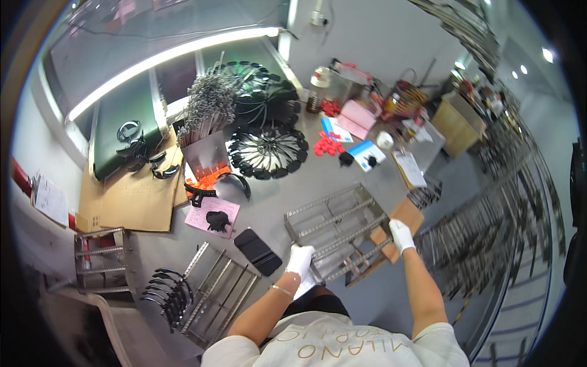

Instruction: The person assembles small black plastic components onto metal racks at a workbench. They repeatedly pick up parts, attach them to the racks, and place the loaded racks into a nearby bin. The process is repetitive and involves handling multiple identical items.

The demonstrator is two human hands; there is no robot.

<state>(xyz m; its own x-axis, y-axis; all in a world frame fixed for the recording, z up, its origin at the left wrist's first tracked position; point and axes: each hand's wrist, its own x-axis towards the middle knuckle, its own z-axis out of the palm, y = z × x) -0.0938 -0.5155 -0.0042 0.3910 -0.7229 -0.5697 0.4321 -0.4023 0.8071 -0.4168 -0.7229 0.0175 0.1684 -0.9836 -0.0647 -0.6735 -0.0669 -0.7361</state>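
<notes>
A rectangular metal rack [337,218] with notched rails is held between my two white-gloved hands, partly over the grey table's front edge. My left hand [300,259] grips its near left corner. My right hand [401,235] grips its right end. To the left of my left hand lies a black smartphone [258,251]. Further left, a second notched rack [220,293] carries a row of curved black glossy parts [169,293] at its left side. The fingertips of both hands are partly hidden by the gloves' angle and the rack.
Behind stand a metal bin of thin wire rods [208,103] and round stacks of black parts [268,149]. Red plastic pieces [328,144], a pink sheet [213,215] and a clipboard [409,167] lie on the table. Several metal racks [477,243] are stacked at the right; cardboard [137,197] is at the left.
</notes>
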